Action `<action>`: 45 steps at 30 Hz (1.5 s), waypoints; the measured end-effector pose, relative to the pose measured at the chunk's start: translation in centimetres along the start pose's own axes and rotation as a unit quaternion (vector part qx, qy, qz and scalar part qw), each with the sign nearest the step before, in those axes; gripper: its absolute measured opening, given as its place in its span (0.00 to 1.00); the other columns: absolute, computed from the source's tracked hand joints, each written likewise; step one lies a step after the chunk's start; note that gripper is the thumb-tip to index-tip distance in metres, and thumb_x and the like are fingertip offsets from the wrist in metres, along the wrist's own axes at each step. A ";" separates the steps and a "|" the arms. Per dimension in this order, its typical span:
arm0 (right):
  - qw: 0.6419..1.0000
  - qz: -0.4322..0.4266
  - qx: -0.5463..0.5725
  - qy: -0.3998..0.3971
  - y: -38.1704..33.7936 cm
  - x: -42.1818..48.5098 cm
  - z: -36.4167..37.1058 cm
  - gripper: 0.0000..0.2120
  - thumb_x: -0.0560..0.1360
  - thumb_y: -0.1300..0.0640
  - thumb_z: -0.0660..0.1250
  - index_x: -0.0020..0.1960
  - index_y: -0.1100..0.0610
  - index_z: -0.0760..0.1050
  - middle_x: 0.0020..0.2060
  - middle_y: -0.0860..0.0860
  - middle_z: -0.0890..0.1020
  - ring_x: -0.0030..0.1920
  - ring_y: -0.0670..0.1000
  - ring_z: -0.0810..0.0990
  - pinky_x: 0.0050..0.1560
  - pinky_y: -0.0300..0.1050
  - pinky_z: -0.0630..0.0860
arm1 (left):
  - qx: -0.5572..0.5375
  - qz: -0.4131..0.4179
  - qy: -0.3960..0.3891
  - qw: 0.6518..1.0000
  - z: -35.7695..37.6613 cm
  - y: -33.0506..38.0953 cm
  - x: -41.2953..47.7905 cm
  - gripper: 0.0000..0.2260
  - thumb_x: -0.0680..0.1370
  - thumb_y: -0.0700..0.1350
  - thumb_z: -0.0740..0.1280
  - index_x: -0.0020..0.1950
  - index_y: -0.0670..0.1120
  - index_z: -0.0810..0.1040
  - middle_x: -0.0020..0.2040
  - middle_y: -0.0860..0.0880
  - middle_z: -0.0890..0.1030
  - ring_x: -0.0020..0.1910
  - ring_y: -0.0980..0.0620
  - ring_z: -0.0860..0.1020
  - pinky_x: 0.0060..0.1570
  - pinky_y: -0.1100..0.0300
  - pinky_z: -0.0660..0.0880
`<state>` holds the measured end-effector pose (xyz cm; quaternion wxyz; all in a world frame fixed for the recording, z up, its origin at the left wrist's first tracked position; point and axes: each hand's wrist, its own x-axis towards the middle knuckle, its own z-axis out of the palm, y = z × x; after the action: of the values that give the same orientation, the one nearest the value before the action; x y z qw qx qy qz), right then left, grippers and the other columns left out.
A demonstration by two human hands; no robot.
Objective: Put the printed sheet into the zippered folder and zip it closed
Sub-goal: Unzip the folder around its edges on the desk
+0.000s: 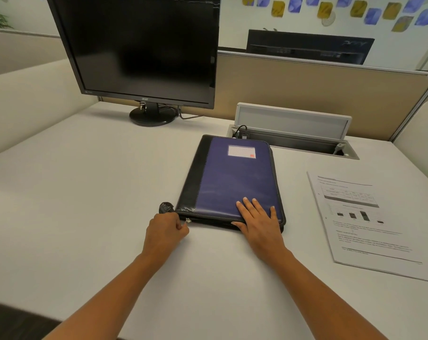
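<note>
A blue and black zippered folder (pixel 235 180) lies flat and closed on the white desk (pixel 85 192), with a small label near its top. My left hand (pixel 166 229) pinches the metal zipper pull (pixel 188 220) at the folder's near left corner. A black strap loop (pixel 166 207) sticks out just above that hand. My right hand (pixel 257 219) rests flat, fingers spread, on the near right part of the cover. The printed sheet (pixel 365 222), with a table, a bar chart and text, lies on the desk to the right of the folder, apart from it.
A black monitor (pixel 144 50) stands at the back left on a round base. Behind the folder an open cable tray (pixel 294 141) with a raised lid is set into the desk. A beige partition (pixel 330 94) closes the back.
</note>
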<state>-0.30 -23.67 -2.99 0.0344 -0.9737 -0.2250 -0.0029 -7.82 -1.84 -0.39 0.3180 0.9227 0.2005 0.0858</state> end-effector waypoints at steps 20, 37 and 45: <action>1.000 -0.001 0.015 0.017 -0.1 -0.1 0.1 0.29 0.75 0.38 0.41 0.74 0.49 0.47 0.75 0.49 0.53 0.75 0.52 0.47 0.72 0.62 0.42 | 0.097 -0.003 0.002 0.995 1.0 -0.9 0.2 0.13 0.75 0.50 0.58 0.33 0.47 0.65 0.32 0.48 0.73 0.35 0.45 0.73 0.34 0.57 0.66; 0.999 -0.006 0.034 0.026 -0.1 -0.2 0.0 0.27 0.78 0.42 0.47 0.74 0.49 0.48 0.75 0.49 0.52 0.75 0.51 0.47 0.72 0.62 0.41 | 0.236 0.070 0.043 0.968 2.0 0.2 0.2 0.09 0.79 0.48 0.55 0.40 0.48 0.67 0.40 0.46 0.81 0.34 0.47 0.74 0.34 0.61 0.63; 0.998 -0.005 0.041 0.044 -0.1 -0.2 0.3 0.27 0.77 0.41 0.49 0.74 0.49 0.50 0.75 0.49 0.55 0.75 0.52 0.49 0.72 0.62 0.42 | 0.144 -0.011 0.012 0.989 3.3 1.0 -0.3 0.13 0.80 0.49 0.55 0.43 0.44 0.74 0.44 0.43 0.81 0.44 0.41 0.77 0.39 0.57 0.67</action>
<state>-0.57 -23.62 -3.24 0.0842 -0.9694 -0.2279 -0.0367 -6.85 -4.50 -2.38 0.1801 0.9556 0.2246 0.0632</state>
